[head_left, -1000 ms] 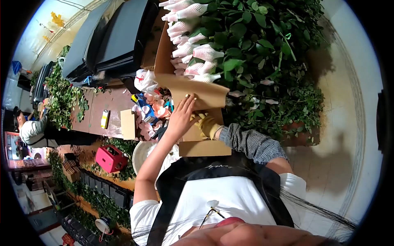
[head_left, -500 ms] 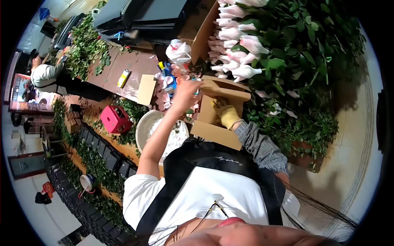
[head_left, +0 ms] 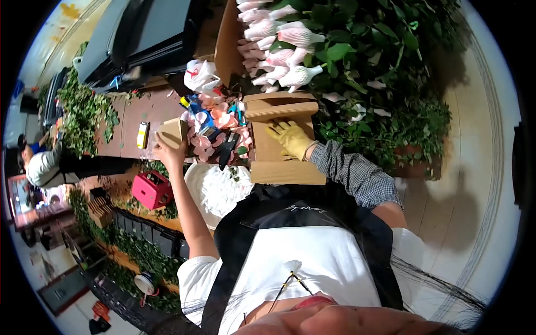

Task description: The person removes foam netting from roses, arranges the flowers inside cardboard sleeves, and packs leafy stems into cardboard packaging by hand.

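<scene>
My left hand [head_left: 169, 149], bare, has its fingers around the near edge of a small tan cardboard piece [head_left: 171, 133] on the left of the table. My right hand [head_left: 291, 140], in a yellow glove, lies with fingers spread on a sheet of corrugated cardboard [head_left: 266, 146] in front of me. The far edge of that sheet curls over in a roll, and a flap stands at its near side. Pink petals [head_left: 202, 146] and some small tools lie between my hands.
A white tub [head_left: 223, 192] of white netting sits near my left side. Roses in pink-white sleeves [head_left: 298, 78] with leafy stems fill the far right. A yellow box cutter [head_left: 143, 135] and a red stool [head_left: 152, 190] are left. Another person [head_left: 47, 167] works at far left.
My left hand has moved left from beside the cardboard sheet to the small cardboard piece and taken hold of it. My gloved hand stays on the sheet. The view has shifted.
</scene>
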{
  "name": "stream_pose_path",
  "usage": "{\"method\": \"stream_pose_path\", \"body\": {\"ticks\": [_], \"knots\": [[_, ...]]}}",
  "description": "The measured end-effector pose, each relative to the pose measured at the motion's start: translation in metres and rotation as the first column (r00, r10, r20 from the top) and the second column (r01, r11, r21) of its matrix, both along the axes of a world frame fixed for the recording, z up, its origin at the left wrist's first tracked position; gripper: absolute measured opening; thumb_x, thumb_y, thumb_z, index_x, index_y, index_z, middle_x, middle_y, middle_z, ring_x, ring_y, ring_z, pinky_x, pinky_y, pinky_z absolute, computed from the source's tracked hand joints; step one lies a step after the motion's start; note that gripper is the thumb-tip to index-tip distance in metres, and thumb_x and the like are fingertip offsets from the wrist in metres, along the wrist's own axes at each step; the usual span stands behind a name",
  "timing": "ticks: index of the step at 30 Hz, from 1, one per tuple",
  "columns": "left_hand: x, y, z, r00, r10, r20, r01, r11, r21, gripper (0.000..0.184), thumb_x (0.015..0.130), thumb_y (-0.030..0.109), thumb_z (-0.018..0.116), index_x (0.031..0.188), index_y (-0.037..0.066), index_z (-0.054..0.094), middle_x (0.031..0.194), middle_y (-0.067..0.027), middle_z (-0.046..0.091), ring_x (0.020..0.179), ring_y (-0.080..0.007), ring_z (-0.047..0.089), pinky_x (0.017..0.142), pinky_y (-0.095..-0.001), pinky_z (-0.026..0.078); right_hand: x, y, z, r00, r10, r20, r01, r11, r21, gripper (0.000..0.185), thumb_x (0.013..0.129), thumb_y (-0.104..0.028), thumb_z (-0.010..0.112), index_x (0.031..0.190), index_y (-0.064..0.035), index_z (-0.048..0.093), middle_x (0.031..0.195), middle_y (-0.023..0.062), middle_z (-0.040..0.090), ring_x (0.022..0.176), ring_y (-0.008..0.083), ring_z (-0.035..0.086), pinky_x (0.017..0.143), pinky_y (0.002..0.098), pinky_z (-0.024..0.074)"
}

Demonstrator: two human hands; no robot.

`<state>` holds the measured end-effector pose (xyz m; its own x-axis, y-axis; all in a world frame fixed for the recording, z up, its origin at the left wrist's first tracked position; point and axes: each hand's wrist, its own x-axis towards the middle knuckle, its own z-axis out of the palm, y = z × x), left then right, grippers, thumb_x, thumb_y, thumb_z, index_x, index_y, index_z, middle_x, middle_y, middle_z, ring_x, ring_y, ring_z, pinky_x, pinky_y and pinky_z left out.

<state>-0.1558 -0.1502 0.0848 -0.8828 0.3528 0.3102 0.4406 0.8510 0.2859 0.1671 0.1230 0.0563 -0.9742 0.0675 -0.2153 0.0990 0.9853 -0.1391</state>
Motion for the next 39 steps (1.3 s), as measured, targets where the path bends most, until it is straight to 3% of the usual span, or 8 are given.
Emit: {"method": "stream_pose_path", "body": {"ticks": [3, 8, 16, 18, 28, 32, 34, 39], "knots": [[0.041, 0.008, 0.041, 0.324, -0.465, 0.824, 0.111, 0.883, 0.455, 0.091, 0.079, 0.018, 0.078, 0.153, 0.003, 0.027, 0.116, -0.0150, 0.060, 0.103, -0.0239, 0.061, 0.088, -0.0387, 0.051, -0.003, 0.002, 0.008, 0.999, -0.010, 0.044, 0.011, 0.999, -0.034, 0.098, 0.074, -0.041, 0.078, 0.153, -0.0098, 0.028, 0.152, 0.0133, 0.041, 0.142, 0.0315, 0.035, 0.112, 0.0488, 0.0278], [0.108, 0.088, -0.014, -0.379, -0.433, 0.818, 0.057, 0.871, 0.487, 0.041, 0.099, 0.027, 0.064, 0.126, -0.003, 0.061, 0.106, -0.0039, 0.070, 0.089, -0.0101, 0.065, 0.077, -0.0276, 0.053, -0.011, 0.006, -0.048, 0.996, 0.022, 0.089, -0.028, 0.998, 0.062, 0.089, 0.073, -0.032, 0.075, 0.152, -0.0172, 0.037, 0.155, 0.0087, 0.041, 0.144, 0.0288, 0.033, 0.111, 0.0458, 0.0287], [0.165, 0.134, -0.080, 0.541, -0.671, 0.508, 0.585, 0.734, 0.346, 0.046, 0.090, 0.038, 0.073, 0.070, -0.002, 0.062, 0.058, -0.0101, 0.053, 0.058, -0.0169, 0.053, 0.056, -0.0366, 0.044, 0.017, 0.020, 0.013, 0.913, -0.394, -0.103, 0.328, 0.861, -0.388, 0.022, 0.083, -0.021, 0.060, 0.095, -0.0071, 0.073, 0.105, 0.0123, 0.072, 0.097, 0.0341, 0.067, 0.087, 0.0478, 0.0521], [0.170, 0.132, -0.080, 0.552, -0.624, 0.553, 0.546, 0.772, 0.325, 0.046, 0.090, 0.038, 0.073, 0.071, -0.002, 0.064, 0.060, -0.0122, 0.057, 0.059, -0.0183, 0.057, 0.057, -0.0364, 0.046, 0.010, 0.016, -0.005, 0.749, -0.317, -0.582, 0.034, 0.895, -0.444, 0.033, 0.081, -0.022, 0.069, 0.110, -0.0066, 0.067, 0.109, 0.0125, 0.068, 0.098, 0.0341, 0.066, 0.085, 0.0462, 0.0528], [0.163, 0.165, -0.019, 0.145, -0.749, 0.647, 0.986, 0.168, -0.026, 0.039, 0.092, 0.030, 0.066, 0.122, 0.004, 0.068, 0.101, -0.0141, 0.075, 0.075, -0.0218, 0.073, 0.065, -0.0347, 0.058, -0.010, 0.013, -0.002, 0.985, -0.135, 0.105, 0.149, 0.980, -0.134, 0.040, 0.087, -0.028, 0.065, 0.125, -0.0147, 0.061, 0.128, 0.0063, 0.061, 0.115, 0.0305, 0.060, 0.093, 0.0460, 0.0482], [0.173, 0.175, -0.010, 0.219, -0.557, 0.801, 0.955, 0.291, -0.059, 0.045, 0.087, 0.040, 0.069, 0.117, 0.006, 0.070, 0.102, -0.0243, 0.070, 0.097, -0.0420, 0.067, 0.086, -0.0480, 0.053, 0.039, 0.040, 0.024, 0.964, -0.260, 0.056, 0.188, 0.518, -0.834, 0.047, 0.091, -0.028, 0.068, 0.130, -0.0045, 0.059, 0.116, 0.0141, 0.068, 0.102, 0.0245, 0.066, 0.082, 0.0365, 0.0528], [0.186, 0.174, -0.003, 0.358, -0.593, 0.721, 0.933, 0.206, -0.295, 0.045, 0.087, 0.041, 0.069, 0.117, 0.007, 0.070, 0.099, -0.0248, 0.071, 0.093, -0.0425, 0.068, 0.083, -0.0478, 0.054, 0.081, 0.044, 0.067, 0.938, -0.107, 0.330, 0.284, -0.309, -0.908, 0.060, 0.093, -0.021, 0.070, 0.145, -0.0052, 0.045, 0.120, 0.0115, 0.066, 0.094, 0.0167, 0.066, 0.074, 0.0290, 0.0537], [0.228, 0.157, 0.018, 0.277, -0.693, 0.666, 0.958, 0.253, -0.135, 0.036, 0.095, 0.032, 0.060, 0.124, 0.011, 0.061, 0.107, -0.0222, 0.067, 0.089, -0.0425, 0.067, 0.076, -0.0498, 0.055, 0.123, -0.034, 0.042, 0.880, -0.450, -0.153, 0.377, 0.857, -0.352, 0.022, 0.085, -0.030, 0.063, 0.083, -0.0103, 0.071, 0.080, 0.0093, 0.072, 0.074, 0.0302, 0.070, 0.066, 0.0450, 0.0548]]}}
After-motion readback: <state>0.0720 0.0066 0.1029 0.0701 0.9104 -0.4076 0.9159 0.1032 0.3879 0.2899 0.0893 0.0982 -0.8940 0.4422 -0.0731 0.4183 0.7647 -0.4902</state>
